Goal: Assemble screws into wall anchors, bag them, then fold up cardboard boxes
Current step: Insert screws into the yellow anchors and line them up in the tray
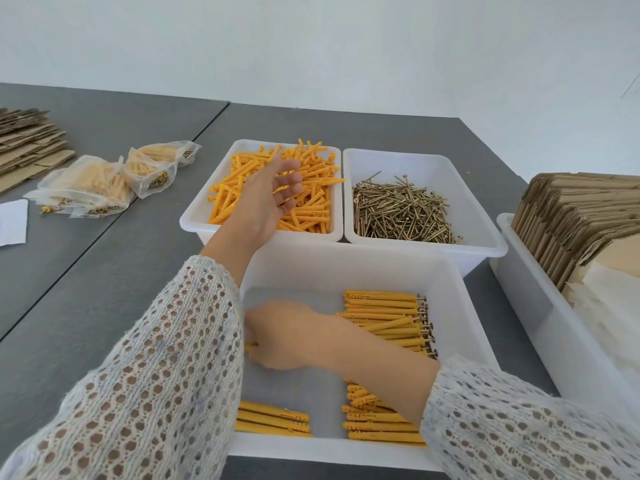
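My left hand [273, 192] hovers over the back-left white bin [194, 220] of loose orange wall anchors [311, 202], fingers relaxed and holding nothing. The back-right bin [485, 237] holds brass screws [401, 209]. My right hand [291, 336] reaches left across the near white bin [346, 268]. Its fingertips are mostly hidden behind my left sleeve, where an orange anchor tip [251, 345] pokes out of its grip. Rows of assembled anchors [384, 313] with screw heads lie along the near bin's right side, and three more anchors [273, 420] lie at its front left.
Several filled clear bags [104, 185] lie on the grey table at the left, with flat cardboard [27, 143] stacked behind them and a white paper [12, 221] at the left edge. A long white bin [526, 289] at the right holds upright folded cardboard [571, 220].
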Demonstrator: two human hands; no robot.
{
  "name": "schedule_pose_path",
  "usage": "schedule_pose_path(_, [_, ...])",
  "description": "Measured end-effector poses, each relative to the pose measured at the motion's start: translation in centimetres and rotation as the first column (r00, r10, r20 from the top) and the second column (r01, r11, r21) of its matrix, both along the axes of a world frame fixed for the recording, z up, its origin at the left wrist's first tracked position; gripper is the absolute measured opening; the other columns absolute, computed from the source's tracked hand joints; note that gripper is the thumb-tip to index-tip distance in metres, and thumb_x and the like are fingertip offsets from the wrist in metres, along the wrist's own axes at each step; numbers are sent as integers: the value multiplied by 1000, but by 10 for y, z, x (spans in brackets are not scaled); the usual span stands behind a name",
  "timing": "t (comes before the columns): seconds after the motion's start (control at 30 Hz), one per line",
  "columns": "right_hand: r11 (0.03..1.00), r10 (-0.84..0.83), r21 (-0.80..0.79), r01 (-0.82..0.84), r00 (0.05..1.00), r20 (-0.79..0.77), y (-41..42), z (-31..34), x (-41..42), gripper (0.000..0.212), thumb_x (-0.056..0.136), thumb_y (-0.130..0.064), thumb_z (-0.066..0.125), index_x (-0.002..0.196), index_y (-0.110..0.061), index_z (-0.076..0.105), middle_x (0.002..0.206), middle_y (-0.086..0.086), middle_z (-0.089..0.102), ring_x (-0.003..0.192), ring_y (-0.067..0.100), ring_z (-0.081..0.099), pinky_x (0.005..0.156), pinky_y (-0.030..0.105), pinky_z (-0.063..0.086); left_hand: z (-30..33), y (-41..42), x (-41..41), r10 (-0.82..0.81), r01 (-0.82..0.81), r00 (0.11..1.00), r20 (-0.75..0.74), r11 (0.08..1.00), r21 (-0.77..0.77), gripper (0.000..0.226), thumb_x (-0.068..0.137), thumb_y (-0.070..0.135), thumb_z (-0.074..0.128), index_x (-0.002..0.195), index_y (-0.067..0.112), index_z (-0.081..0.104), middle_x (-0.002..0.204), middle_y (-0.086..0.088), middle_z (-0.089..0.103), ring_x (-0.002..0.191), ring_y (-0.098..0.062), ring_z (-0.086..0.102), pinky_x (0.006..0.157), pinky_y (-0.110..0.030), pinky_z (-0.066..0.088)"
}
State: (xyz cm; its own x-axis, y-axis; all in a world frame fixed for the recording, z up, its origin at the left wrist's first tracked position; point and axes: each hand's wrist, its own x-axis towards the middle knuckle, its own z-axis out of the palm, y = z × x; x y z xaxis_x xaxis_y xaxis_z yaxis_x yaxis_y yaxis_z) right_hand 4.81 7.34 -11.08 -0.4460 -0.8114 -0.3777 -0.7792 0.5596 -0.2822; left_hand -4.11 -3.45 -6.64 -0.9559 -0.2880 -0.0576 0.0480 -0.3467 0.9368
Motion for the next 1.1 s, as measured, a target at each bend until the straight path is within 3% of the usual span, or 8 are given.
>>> schedule_pose_path(0.07, [1000,25,6,-26,995,92,-3,2,8,25,101,-14,44,123,-5,52,99,15,62,89,33,59,83,46,54,0,1,-2,13,-12,1000,12,999,-31,31,105,36,45,108,16,68,90,3,66,79,-10,61,74,-25,47])
schedule_pose_path(0.27, [984,93,90,-153,875,474,4,32,12,62,101,-7,39,42,-23,50,47,3,52,46,17,30,54,29,33,-11,9,-2,98,-136,990,-101,859,-494,23,100,18,45,99,18,69,88,7,65,76,-2,61,69,-14,48])
schedule_pose_path(0.5, [996,-16,-64,64,824,567,40,83,-40,28,104,-28,42,96,-11,63,60,1,61,39,10,31,42,17,38,-19,12,-3,195,-304,952,-235,673,-674,21,95,5,49,102,12,68,99,0,67,68,4,53,56,-6,41])
schedule_pose_path(0.63, [542,-300,-588,601,791,533,73,79,-89,20,98,-15,47,83,-9,60,58,3,57,43,14,40,47,25,36,-23,16,-4,193,-283,956,-219,432,-856,24,93,6,51,111,14,66,120,-8,56,106,-17,51,84,-15,37])
schedule_pose_path(0.7, [372,-625,-716,591,730,277,88,58,-115,18,96,-13,46,84,-8,59,67,7,61,54,18,47,57,34,41,-28,22,-4,151,-178,978,-146,221,-959,29,95,15,52,121,18,63,127,-9,49,122,-28,40,98,-33,36])
schedule_pose_path(0.77, [477,-791,-661,579,611,-34,103,37,-133,18,98,-16,43,88,-8,56,79,8,60,69,22,52,64,37,44,-29,26,-3,99,-57,994,-48,95,-994,30,95,23,53,123,21,64,127,-8,53,124,-32,41,98,-44,41])
schedule_pose_path(0.93, [608,-793,-225,761,593,-138,104,25,-153,20,94,-31,39,81,-18,46,80,0,51,79,26,50,71,34,41,-23,24,0,-1,110,994,110,79,-991,25,96,38,50,109,29,70,115,0,58,99,-24,59,77,-36,49])
schedule_pose_path(1.1, [628,-778,-71,775,622,-90,102,28,-158,50,95,-35,38,142,-18,42,141,8,50,124,32,48,106,50,39,-25,24,-2,-27,182,983,182,-6,-983,31,99,42,40,109,30,66,95,6,66,85,-18,58,60,-25,36])
